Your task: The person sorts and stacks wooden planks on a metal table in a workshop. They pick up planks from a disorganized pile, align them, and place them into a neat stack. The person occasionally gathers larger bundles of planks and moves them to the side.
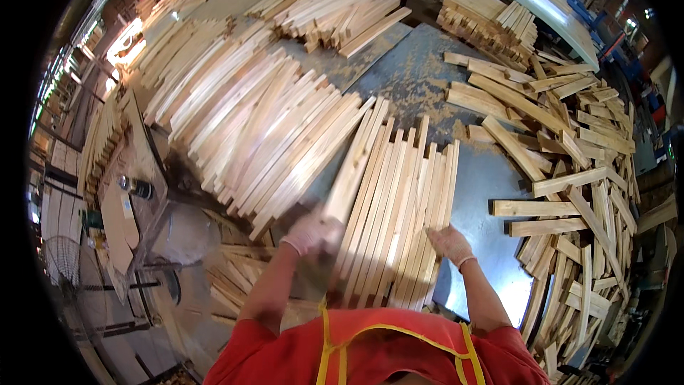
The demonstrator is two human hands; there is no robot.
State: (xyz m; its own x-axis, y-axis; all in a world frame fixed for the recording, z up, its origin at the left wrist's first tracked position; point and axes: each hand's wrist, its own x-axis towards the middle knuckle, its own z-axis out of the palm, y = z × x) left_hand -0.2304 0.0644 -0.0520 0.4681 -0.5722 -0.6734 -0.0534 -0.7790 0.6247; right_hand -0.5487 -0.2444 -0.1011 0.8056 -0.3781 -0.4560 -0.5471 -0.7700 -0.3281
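Observation:
Both hands wear pale work gloves. My left hand [313, 234], smeared by motion, is closed round the near end of a wooden strip [354, 167] that tilts along the left side of a row of strips. This row of narrow wooden strips [390, 217] lies side by side in front of me, with uneven far ends. At the row's right edge, my right hand [450, 244] grips the outermost strip, fingers curled against its side. Left of the row spreads a wide layer of similar pale strips [260, 121], a few lying crosswise on top.
The dark metal table [484, 185] carries sawdust. A jumbled heap of short wood pieces [588, 221] covers its right side. Stacked strips [342, 11] stand at the far side, another stack [488, 18] at far right. On a side bench at left lies a dark cylindrical object [135, 187].

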